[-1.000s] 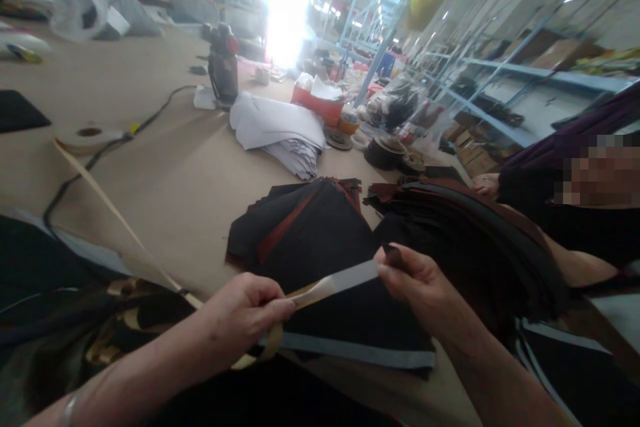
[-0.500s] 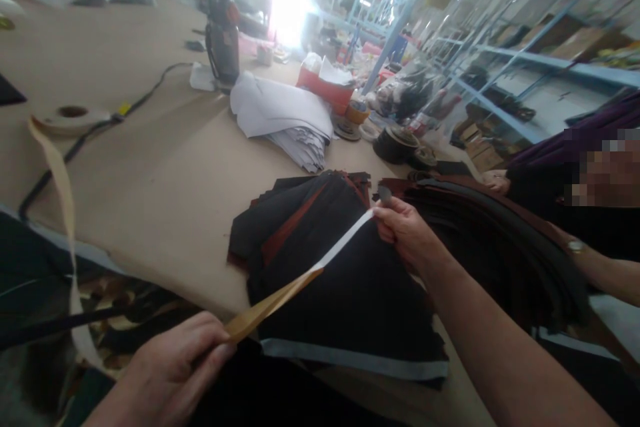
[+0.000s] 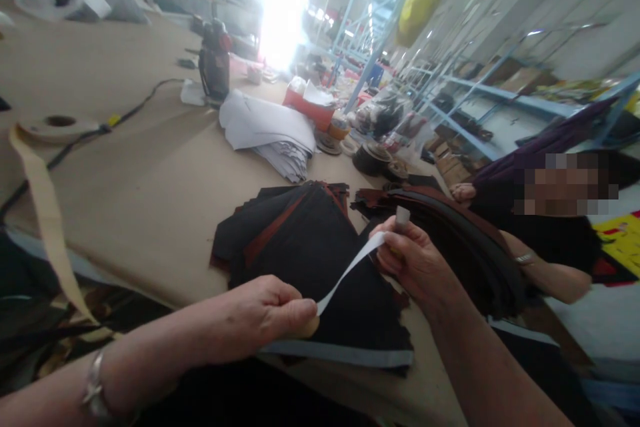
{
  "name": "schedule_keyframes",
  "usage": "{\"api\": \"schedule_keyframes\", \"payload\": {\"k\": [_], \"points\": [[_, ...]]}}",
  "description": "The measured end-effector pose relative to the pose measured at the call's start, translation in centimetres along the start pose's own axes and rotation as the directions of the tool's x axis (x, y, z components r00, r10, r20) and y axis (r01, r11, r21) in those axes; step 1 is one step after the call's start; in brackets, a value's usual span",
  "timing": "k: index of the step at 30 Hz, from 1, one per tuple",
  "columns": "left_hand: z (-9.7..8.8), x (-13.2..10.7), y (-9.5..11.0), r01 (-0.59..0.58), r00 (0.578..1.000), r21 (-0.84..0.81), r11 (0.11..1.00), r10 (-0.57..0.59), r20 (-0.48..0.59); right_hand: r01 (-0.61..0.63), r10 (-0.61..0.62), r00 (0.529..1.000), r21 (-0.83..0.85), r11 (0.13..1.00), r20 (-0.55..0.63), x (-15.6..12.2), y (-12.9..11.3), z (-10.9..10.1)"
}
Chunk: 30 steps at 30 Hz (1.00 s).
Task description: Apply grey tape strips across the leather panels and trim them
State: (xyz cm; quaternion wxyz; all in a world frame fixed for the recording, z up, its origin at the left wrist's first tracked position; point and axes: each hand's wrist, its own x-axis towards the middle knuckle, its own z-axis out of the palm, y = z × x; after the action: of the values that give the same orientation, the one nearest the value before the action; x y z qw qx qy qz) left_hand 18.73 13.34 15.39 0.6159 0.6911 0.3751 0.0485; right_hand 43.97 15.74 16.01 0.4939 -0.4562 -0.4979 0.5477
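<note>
My left hand (image 3: 260,317) pinches one end of a pale tape strip (image 3: 350,270). My right hand (image 3: 417,260) grips the strip's other end, raised a little higher. The strip stretches taut between them above a stack of black fabric pieces (image 3: 305,253) with a grey band along the near edge. A tan length of the same tape (image 3: 40,207) runs from a roll (image 3: 55,127) at the far left down off the table edge. A second curved stack of dark pieces (image 3: 465,240) lies just right of my right hand.
Another person sits at the right, with one hand (image 3: 463,192) at the far stack. A pile of white sheets (image 3: 270,130), a dark machine (image 3: 213,67) with a black cable (image 3: 75,147), a red box (image 3: 307,107) and tape rolls (image 3: 373,157) stand farther back. Blue shelving runs along the right.
My left hand has slid up the tape toward my right hand, so the stretched length is shorter. My right hand stays near the far stack, slightly lower than half a second ago.
</note>
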Motion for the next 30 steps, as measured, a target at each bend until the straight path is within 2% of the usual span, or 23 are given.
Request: {"api": "schedule_keyframes", "payload": {"k": [3,6,9,11,16,19,22,24,26,28,30], "points": [[-0.2,1.3,0.8,0.035,0.991,-0.019,0.999,-0.032,0.126,0.035,-0.035,0.999,0.016,0.999,-0.001,-1.0,-0.5,-0.5],[-0.3,1.7,1.4,0.053,0.985,0.039,0.998,-0.058,0.164,0.045,-0.045,0.999,0.006,0.999,-0.023,-1.9,-1.0,-0.8],[-0.5,1.2,2.4,0.116,0.989,0.097,0.989,-0.124,0.077,0.057,-0.057,0.998,0.007,0.998,-0.037,-2.7,-1.4,-1.0],[-0.7,0.8,3.1,0.146,0.987,0.05,0.988,-0.148,0.06,0.067,-0.067,0.997,0.004,0.998,-0.048,-3.1,-1.5,-1.1],[-0.8,0.0,3.9,0.076,0.997,-0.053,0.996,-0.075,0.006,0.074,-0.075,0.995,-0.016,0.997,-0.072,-3.7,-1.5,-1.4],[-0.3,-0.5,3.8,0.072,0.996,-0.028,0.997,-0.073,-0.047,0.067,-0.069,0.994,-0.027,0.997,-0.08,-3.9,-1.2,-1.6],[0.4,-1.3,3.8,-0.069,0.975,0.13,0.989,0.095,-0.203,0.041,-0.042,0.997,-0.02,0.999,-0.059,-3.9,-0.7,-1.7],[0.9,-1.7,3.8,-0.163,0.955,0.134,0.977,0.191,-0.229,0.0,-0.001,0.999,-0.016,1.0,-0.039,-3.9,-0.3,-1.5],[1.5,-2.0,3.6,-0.136,0.975,-0.029,0.99,0.129,-0.182,-0.037,0.037,0.999,-0.012,0.999,-0.026,-3.7,0.2,-1.3],[2.1,-2.0,2.9,-0.034,0.991,-0.202,0.979,0.007,-0.132,-0.061,0.06,0.998,-0.025,0.998,-0.016,-3.4,0.7,-1.2],[2.8,-1.9,1.7,0.045,0.987,-0.268,0.962,-0.085,-0.139,-0.093,0.093,0.996,-0.065,0.994,-0.009,-2.9,1.4,-1.2]]}}
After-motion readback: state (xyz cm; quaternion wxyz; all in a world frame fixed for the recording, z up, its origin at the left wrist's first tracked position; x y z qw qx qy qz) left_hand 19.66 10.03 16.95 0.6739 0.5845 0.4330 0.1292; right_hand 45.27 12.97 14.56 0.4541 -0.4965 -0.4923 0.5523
